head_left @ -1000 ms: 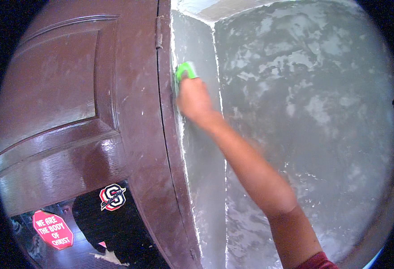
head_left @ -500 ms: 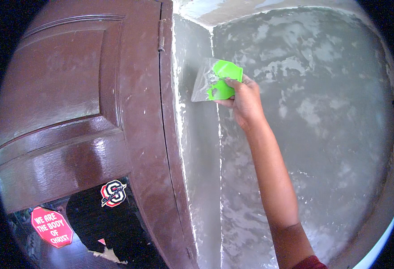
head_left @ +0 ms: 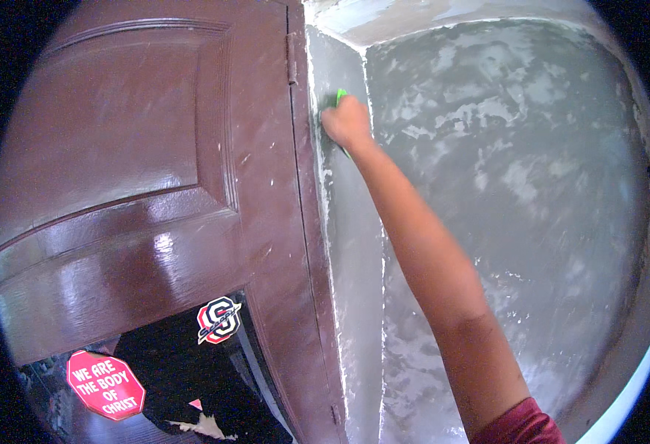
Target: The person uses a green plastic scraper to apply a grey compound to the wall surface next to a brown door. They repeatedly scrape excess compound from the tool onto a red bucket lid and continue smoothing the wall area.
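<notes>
My right hand [head_left: 349, 122] is closed around a green plastic scraper [head_left: 341, 94], up at the narrow grey wall strip [head_left: 356, 244] beside the door frame. Only thin green edges of the scraper show past my fist; its clear blade is hidden behind the hand. The strip meets a wide grey wall [head_left: 517, 200] at a corner lined with white filler. Pale smeared patches cover that wide wall. My left hand is out of view.
A brown panelled wooden door [head_left: 118, 118] fills the left side, with a hinge [head_left: 292, 59] near its top. Its lower black panel [head_left: 162, 355] carries a red octagonal sticker [head_left: 107, 385] and a letter-shaped sticker [head_left: 218, 320]. Whitish ceiling [head_left: 443, 16] borders the wall above.
My right hand has moved left with the scraper, from the corner onto the narrow strip, and turned so its back faces me. The whole view has shifted slightly.
</notes>
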Action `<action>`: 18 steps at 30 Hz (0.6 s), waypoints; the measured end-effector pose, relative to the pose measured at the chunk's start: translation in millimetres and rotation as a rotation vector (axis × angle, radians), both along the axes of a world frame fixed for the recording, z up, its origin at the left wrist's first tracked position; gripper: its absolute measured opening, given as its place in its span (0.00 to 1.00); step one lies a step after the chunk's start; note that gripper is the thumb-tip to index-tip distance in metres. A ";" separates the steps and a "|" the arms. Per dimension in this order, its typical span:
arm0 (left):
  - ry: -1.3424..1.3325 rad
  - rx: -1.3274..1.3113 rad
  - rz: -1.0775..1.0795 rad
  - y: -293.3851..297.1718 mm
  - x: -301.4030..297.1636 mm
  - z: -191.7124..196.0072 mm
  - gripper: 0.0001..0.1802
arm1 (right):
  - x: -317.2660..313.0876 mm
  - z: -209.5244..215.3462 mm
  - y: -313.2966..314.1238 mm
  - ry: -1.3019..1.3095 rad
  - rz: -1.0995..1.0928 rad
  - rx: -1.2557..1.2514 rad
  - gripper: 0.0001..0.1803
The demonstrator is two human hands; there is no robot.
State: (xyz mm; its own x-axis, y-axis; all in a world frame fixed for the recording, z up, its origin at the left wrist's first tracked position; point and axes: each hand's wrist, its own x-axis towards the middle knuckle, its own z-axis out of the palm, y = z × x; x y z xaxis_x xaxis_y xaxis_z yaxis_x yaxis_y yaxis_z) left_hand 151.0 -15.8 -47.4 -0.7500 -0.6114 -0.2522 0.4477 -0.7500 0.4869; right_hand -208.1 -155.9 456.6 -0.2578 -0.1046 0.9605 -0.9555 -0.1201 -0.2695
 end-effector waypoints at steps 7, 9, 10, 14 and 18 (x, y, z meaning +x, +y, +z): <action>-0.012 0.001 -0.079 -17.1 7.6 -10.4 0.14 | 44.0 26.2 29.4 -0.024 0.169 -0.181 0.14; -0.006 -0.008 -0.129 -26.0 8.1 -21.7 0.15 | 24.0 31.5 60.8 0.025 0.335 -0.156 0.14; 0.007 -0.016 -0.166 -31.1 7.5 -27.9 0.16 | 12.3 32.7 72.6 -0.009 0.242 -0.198 0.14; 0.036 0.003 -0.181 -39.9 4.7 -44.7 0.15 | -30.1 12.7 76.9 -0.110 0.004 -0.193 0.14; 0.078 0.003 -0.243 -36.4 2.8 -36.5 0.13 | -37.0 -40.7 37.0 -0.090 -0.198 -0.011 0.16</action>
